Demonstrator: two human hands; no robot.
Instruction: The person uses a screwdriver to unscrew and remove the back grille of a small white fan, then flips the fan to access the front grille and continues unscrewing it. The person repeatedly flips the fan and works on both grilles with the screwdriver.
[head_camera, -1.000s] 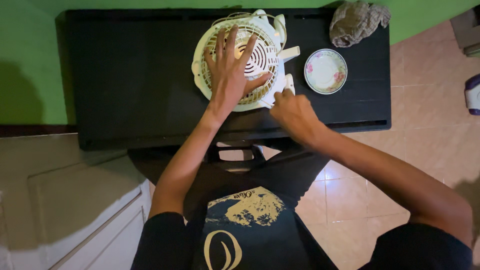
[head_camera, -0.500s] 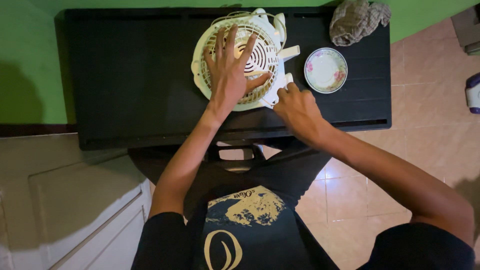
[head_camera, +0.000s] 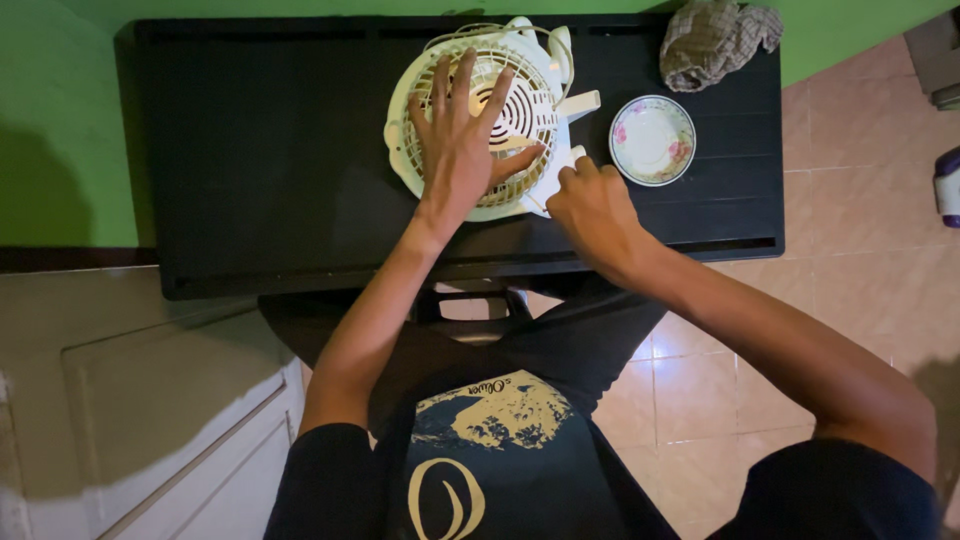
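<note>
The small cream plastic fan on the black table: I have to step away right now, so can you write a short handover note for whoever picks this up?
Left hand: flat, fingers spread, pressing on the grille of the round cream plastic fan, which lies face up on the black slatted table.
Right hand: closed at the fan's lower right edge; what it grips is hidden.
Nearby: floral saucer to the right of the fan, nothing visible in it; crumpled checked cloth at the far right corner.
Done: fan laid flat and steadied.
Left: grille still on; work at that edge goes on.
</note>
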